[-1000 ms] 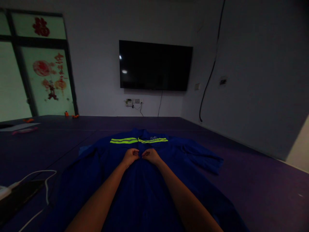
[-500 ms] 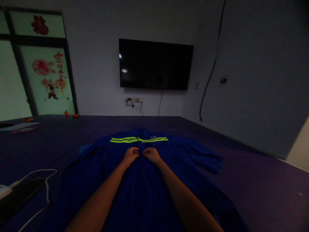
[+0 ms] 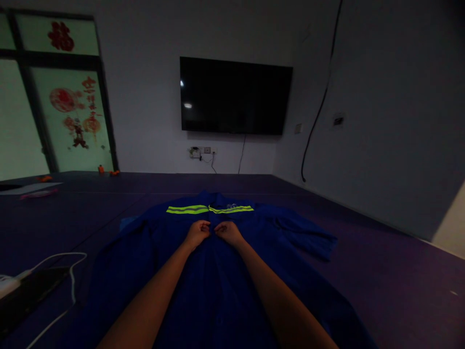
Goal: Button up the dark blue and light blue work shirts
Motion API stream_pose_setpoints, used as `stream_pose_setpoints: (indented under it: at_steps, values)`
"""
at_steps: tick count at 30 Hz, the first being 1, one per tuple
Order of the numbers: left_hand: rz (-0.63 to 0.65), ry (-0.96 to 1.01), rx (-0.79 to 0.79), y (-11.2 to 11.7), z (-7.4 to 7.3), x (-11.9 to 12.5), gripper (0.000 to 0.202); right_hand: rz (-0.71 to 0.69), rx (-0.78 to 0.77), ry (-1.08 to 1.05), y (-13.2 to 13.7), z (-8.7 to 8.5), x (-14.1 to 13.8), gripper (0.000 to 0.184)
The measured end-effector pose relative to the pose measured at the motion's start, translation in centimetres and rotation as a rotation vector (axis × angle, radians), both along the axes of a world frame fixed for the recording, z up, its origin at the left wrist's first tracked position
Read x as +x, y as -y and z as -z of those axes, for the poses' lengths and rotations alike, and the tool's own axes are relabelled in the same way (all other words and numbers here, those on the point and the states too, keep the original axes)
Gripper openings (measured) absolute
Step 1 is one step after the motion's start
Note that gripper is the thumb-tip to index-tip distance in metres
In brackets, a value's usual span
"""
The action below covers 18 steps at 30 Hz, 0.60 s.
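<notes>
A blue work jacket (image 3: 250, 252) lies spread front side up on the purple floor, its collar pointing away from me. Yellow-green reflective strips (image 3: 187, 210) with a grey band cross its chest. Just below the strips, at the front opening, my left hand (image 3: 198, 233) pinches the jacket's edge with curled fingers. Close to its right, my right hand (image 3: 227, 232) is also closed in a pinch at the opening. The fingertips nearly meet. Any button between them is too small and dark to make out.
To the left, a white cable (image 3: 72, 276) runs by a dark flat object (image 3: 39, 291). Small orange things (image 3: 101, 169) stand near the glass door (image 3: 72, 121). A television (image 3: 236, 97) hangs on the far wall, and a black cable (image 3: 319, 114) hangs on the right wall.
Almost nothing differs. Both hands stay at the jacket's front opening in nearly the same pinch, and the view has shifted very slightly.
</notes>
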<state>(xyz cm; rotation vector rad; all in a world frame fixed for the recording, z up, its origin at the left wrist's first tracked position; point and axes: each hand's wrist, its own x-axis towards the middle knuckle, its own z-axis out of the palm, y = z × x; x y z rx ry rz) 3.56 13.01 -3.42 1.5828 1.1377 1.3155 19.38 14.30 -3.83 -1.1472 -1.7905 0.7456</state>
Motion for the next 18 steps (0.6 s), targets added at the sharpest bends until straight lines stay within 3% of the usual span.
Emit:
stream_pose_setpoints:
  at_steps: [9, 18]
  values:
    - [-0.012, -0.068, 0.016, -0.18, 0.07, -0.07, 0.040, 0.003, 0.102, 0.159, 0.43, -0.20, -0.03, 0.021]
    - [-0.034, -0.056, -0.002, -0.09, -0.02, -0.02, 0.038, 0.010, 0.044, 0.091, 0.20, -0.10, -0.07, 0.021]
